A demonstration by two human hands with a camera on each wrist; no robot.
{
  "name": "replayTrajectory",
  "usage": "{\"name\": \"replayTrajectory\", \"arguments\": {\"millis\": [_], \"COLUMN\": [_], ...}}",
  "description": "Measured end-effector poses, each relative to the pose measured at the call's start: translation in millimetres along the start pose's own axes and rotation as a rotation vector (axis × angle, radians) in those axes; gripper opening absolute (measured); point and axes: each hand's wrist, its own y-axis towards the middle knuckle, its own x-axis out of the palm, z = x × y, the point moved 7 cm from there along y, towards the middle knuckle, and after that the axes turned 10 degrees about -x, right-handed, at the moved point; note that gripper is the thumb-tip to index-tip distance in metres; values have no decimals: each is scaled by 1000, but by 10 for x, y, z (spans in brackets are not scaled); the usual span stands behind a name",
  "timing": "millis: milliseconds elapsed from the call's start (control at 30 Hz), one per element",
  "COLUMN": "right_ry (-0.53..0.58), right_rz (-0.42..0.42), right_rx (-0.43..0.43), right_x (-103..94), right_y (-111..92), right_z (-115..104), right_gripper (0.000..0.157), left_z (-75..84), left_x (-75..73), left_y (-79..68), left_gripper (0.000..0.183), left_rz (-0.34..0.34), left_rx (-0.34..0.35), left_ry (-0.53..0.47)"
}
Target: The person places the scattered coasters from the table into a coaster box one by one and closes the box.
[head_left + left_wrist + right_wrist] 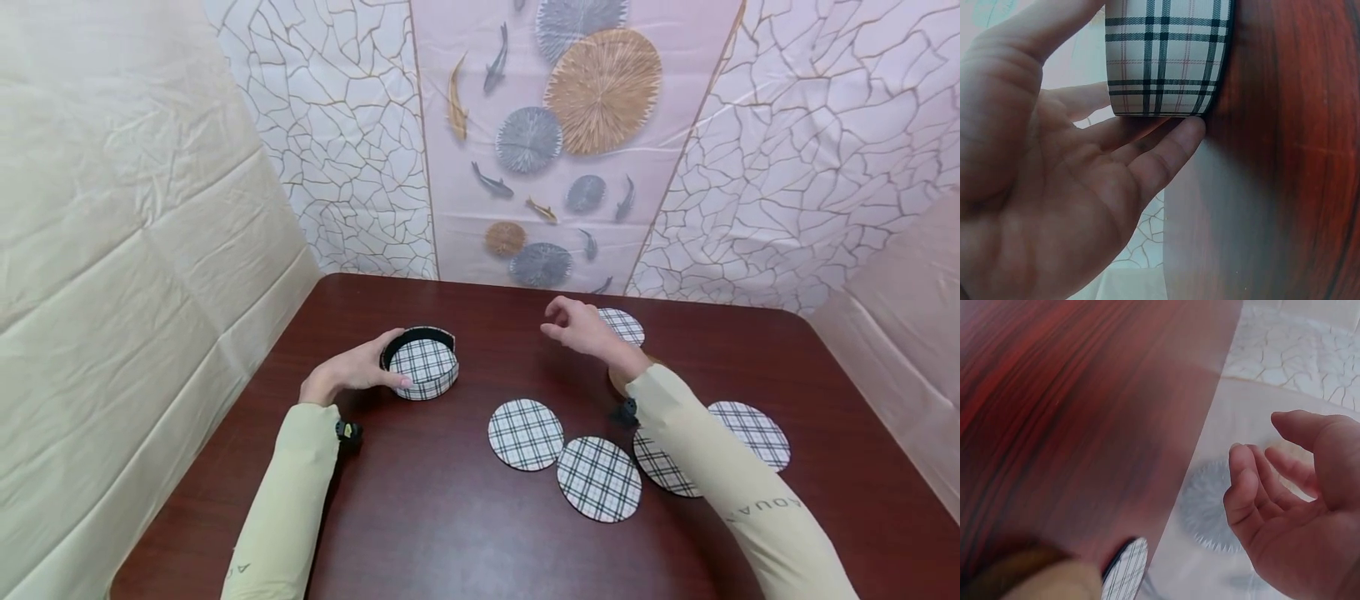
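In the head view my left hand [358, 364] grips the left side of a round coaster holder [431, 389], its thumb at the front rim. The holder has a checked outside and a black inside, and a checked round coaster [422, 360] lies in it. The left wrist view shows my fingers around the holder's checked wall [1166, 59]. My right hand [581, 323] is above the table's far part, fingers loosely bent and holding nothing, as the right wrist view also shows. Just behind it lies a checked coaster [628, 325], partly hidden by the hand.
On the dark wooden table [420, 517] lie more checked coasters: one near the middle [525, 434], one in front [599, 479], and two beside my right forearm, partly covered. A tan round object [618, 382] shows under my right wrist. Patterned cloth [360, 167] hangs behind.
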Motion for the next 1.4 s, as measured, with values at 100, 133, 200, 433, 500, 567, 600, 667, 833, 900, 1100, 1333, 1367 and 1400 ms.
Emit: {"name": "replayTrajectory", "arguments": {"millis": [100, 133, 200, 433, 500, 567, 600, 667, 833, 900, 1100, 1333, 1367, 1400], "right_ry": [-45, -57, -80, -150, -144, -138, -134, -126, -121, -120, -109, -88, -83, -75], "right_rz": [9, 15, 24, 30, 23, 16, 12, 6, -4, -17, -62, -107, -107, -105], "right_rx": [22, 29, 47, 134, 164, 191, 204, 231, 308, 341, 421, 493, 496, 500], "right_x": [-68, -91, -130, -227, -238, -245, -248, -257, -318, -344, -397, -408, -409, -409], "right_y": [-65, -88, -131, -260, -284, -302, -312, -333, -420, -473, -618, -687, -689, -689], "right_z": [113, 151, 227, 505, 583, 659, 696, 777, 997, 1082, 1262, 1364, 1378, 1393], "right_gripper": [34, 34, 36, 44, 47, 51, 53, 57, 65, 67, 70, 68, 65, 62], "left_z": [-3, -7, -14, 1, -2, -8, -14, -20, -15, -4, 9, 2, -2, -5], "left_x": [7, 10, 10, -7, -8, -12, -12, -15, -9, -5, 4, 4, 5, 9], "left_y": [-1, -2, -5, -9, -15, -34, -38, -43, -35, -31, -6, 0, 1, 1], "left_gripper": [108, 109, 109, 109, 109, 109, 109, 108, 109, 108, 108, 109, 109, 109], "left_rz": [3, 2, 2, 3, 0, -4, -5, -4, -4, -5, -4, 4, 3, 2], "left_rx": [-2, -6, -14, -10, -8, -13, -12, -10, -9, -13, -12, -15, -14, -12], "left_ry": [9, 10, 12, 17, 17, 13, 14, 8, 6, 7, 15, 22, 21, 22]}}
